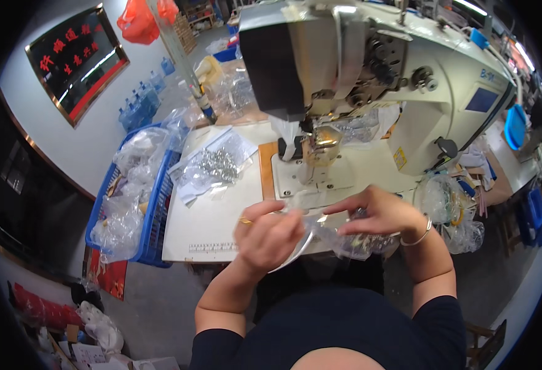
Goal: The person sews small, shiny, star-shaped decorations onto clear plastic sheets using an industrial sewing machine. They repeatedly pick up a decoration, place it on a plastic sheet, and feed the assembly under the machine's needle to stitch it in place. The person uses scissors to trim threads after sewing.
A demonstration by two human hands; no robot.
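My left hand (269, 237), slightly blurred and with a ring on a finger, is closed on the edge of a clear plastic piece (363, 245) in front of the sewing machine (317, 166). The plastic is crinkled and see-through; its full shape cannot be made out. It stretches rightward below my right hand (379, 213), which has its index finger stretched toward the left and its thumb apart from it. A bracelet circles the right wrist. Just beyond both hands are the machine's needle area and metal plate (289, 179). A white curved strip (295, 253) shows beside the left hand.
Left of the machine, small shiny pieces (218, 165) lie on a clear bag. A blue basket (153, 231) full of clear plastic stands at the table's left edge. More clear plastic bundles (440, 200) sit at the right. A post (187, 68) rises behind the table.
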